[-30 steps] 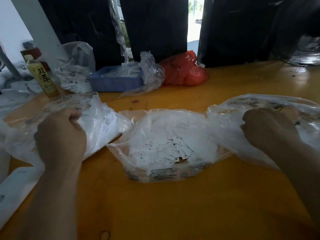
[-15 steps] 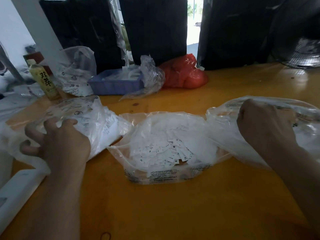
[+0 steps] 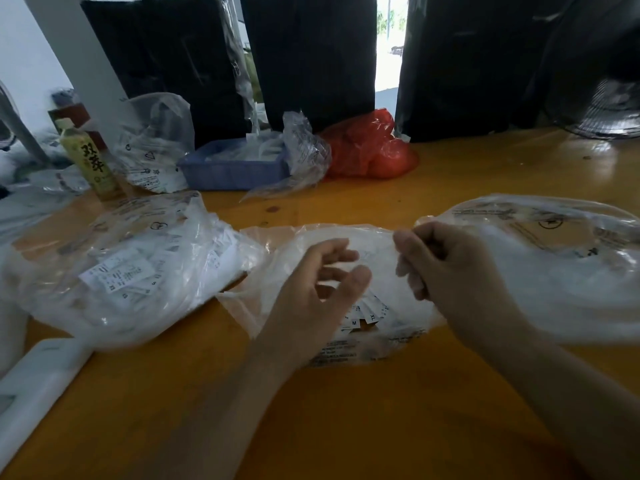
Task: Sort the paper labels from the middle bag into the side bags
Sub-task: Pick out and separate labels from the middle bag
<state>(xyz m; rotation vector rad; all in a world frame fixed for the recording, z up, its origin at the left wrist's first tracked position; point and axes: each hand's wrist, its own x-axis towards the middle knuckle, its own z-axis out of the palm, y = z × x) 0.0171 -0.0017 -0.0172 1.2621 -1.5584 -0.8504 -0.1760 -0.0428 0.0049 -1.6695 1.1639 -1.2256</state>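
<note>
— Thin clear plastic, all three of them. The middle bag (image 3: 349,258) lies on the orange table (image 3: 346,427) between the left bag (image 3: 131,271) and the right bag (image 3: 554,271), and both hands are over it now.

— What are the fingers doing?

— The left hand (image 3: 322,289) is above the middle bag with its fingers spread and loosely bent, holding nothing that I can see. The right hand (image 3: 446,268) has its fingers curled in at the bag's upper right edge; it looks to be pinching the film there, though blur makes that uncertain.

— And the paper labels (image 3: 367,315)?

— Small white slips with size letters, M and XL readable, heaped loose in the near part of the middle bag, just under the left palm. More printed slips sit in the left bag.

— How will they handle?

— Light and flimsy, I would judge, easy to crease and likely to cling to each other and to the film. The bag itself is soft and slippery and will collapse if let go. Best to keep one hand holding the mouth open by its edge and take a few slips at a time between thumb and fingertips, from the top of the heap.

— Anything else near?

— A blue tray (image 3: 235,168), a red bag (image 3: 367,147) and a green bottle (image 3: 90,157), well behind.
</note>
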